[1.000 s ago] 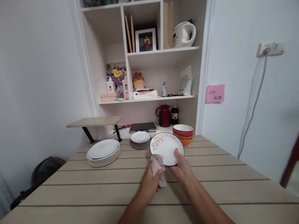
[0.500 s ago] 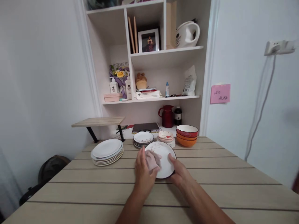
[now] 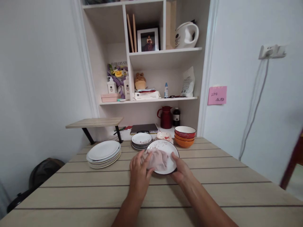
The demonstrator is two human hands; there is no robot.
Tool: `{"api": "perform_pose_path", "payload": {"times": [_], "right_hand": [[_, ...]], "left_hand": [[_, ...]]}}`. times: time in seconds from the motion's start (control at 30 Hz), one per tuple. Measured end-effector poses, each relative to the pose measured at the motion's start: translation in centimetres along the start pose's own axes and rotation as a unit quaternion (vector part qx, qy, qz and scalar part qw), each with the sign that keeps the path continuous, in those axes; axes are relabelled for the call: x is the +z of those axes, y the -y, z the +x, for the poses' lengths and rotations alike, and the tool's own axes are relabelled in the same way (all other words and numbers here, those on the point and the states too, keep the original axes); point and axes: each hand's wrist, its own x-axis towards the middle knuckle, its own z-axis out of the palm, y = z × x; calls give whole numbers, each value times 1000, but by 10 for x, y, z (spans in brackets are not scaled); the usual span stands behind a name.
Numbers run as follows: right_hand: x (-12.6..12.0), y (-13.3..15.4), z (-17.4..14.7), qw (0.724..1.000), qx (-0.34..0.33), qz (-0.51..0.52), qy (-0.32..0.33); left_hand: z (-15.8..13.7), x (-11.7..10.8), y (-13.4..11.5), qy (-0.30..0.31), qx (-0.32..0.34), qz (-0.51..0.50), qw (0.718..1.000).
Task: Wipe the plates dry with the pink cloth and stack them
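Plate (image 3: 169, 150), one, tight in right fingers (image 3: 175, 158); one cloth (image 3: 158, 160) beneath parted left fingers (image 3: 146, 160); three bowls (image 3: 185, 136) beyond.

Head-worn camera, forward and down over table (image 3: 236, 194)

Your right hand (image 3: 181, 171): fingers hidden under plate (image 3: 170, 149); cloth (image 3: 157, 160) masks part of its face. Plate partly blocks small dishes (image 3: 163, 136). Your forearms (image 3: 201, 197) cut off at bottom edge.

room right of hands (image 3: 182, 168) — bowls (image 3: 184, 138) beyond, plates (image 3: 104, 151) left
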Motion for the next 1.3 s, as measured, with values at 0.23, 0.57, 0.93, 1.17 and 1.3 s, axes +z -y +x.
{"api": "perform_pose_path", "payload": {"times": [0.23,0.57,0.93,1.17,1.3], "right_hand": [[24,-11,-20,998,43,-29,26],[37,-23,-35,995,66,-78,9],[30,-7,-29,998,45,-36,-35],[34,-31,-34,992,96,-62,46],[41,-38,-41,990,100,-97,20]], "left_hand": [[3,-4,-6,40,133,24,990],[8,-16,-11,-11,-19,98,995],[2,-11,-21,63,11,139,988],[4,-6,-18,42,43,108,992],[6,-10,-6,34,-62,157,985]]}}
